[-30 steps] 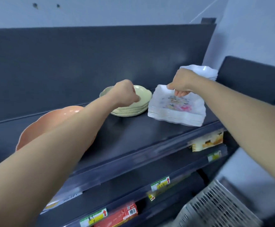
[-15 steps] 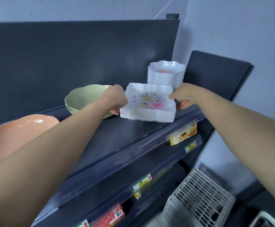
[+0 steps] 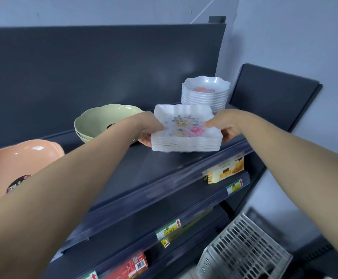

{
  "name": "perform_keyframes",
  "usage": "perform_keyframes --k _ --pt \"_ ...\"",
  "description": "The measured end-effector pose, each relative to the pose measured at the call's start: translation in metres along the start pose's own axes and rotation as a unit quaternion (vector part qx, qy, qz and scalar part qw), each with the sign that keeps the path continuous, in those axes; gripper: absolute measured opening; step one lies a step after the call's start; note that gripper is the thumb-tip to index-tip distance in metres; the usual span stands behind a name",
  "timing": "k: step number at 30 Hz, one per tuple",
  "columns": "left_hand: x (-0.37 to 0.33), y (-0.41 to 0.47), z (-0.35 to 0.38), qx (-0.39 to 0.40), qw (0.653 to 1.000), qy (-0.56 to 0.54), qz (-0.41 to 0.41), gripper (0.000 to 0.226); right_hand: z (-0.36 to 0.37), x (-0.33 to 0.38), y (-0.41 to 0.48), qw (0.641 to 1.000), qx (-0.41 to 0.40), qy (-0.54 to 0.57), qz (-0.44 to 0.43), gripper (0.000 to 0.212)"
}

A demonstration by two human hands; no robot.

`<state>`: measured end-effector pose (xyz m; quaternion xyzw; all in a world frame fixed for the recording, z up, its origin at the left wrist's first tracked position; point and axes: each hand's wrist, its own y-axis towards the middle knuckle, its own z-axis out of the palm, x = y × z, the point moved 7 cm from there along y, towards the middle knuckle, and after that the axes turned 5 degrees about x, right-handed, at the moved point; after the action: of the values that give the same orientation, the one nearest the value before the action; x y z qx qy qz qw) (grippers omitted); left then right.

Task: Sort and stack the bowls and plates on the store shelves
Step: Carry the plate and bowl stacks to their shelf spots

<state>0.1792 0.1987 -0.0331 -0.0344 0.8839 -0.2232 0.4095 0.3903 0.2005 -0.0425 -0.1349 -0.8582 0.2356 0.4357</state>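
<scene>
A stack of white square plates [image 3: 186, 135] with a flower print sits on the dark top shelf [image 3: 160, 168]. My left hand [image 3: 147, 128] grips its left edge, thumb on top and fingers underneath. My right hand [image 3: 223, 125] grips the right edge the same way. Behind the plates stands a stack of white scalloped bowls [image 3: 205, 93] with a flower print. To the left are stacked pale green bowls [image 3: 99, 121], and at the far left a large peach bowl [image 3: 17, 162], partly hidden by my left arm.
The shelf's dark back panel [image 3: 103, 67] rises behind the dishes, and a dark side panel [image 3: 274, 95] stands to the right. Lower shelves carry price tags [image 3: 168, 230], a yellow packet [image 3: 226, 170] and a red packet [image 3: 131, 266]. A white slatted crate [image 3: 242, 250] stands at the lower right.
My left hand left the green bowls and took the plate stack's left edge. My right hand moved from the stack's back edge to its right edge. The view shifted right.
</scene>
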Motion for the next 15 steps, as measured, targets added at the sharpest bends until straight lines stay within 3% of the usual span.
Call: perform_keyframes --k 3,11,15 --pt "-0.005 0.003 0.000 -0.024 1.000 0.000 -0.017 0.013 0.000 -0.001 0.005 1.000 0.014 0.002 -0.025 0.010" --pt "-0.009 -0.002 0.004 -0.098 0.995 0.014 -0.017 0.031 0.001 0.001 0.009 0.997 -0.012 0.013 -0.077 0.020" --pt "-0.006 -0.006 0.006 -0.104 0.994 -0.015 -0.004 0.030 0.000 0.002 0.007 0.996 -0.021 0.008 -0.089 0.009"
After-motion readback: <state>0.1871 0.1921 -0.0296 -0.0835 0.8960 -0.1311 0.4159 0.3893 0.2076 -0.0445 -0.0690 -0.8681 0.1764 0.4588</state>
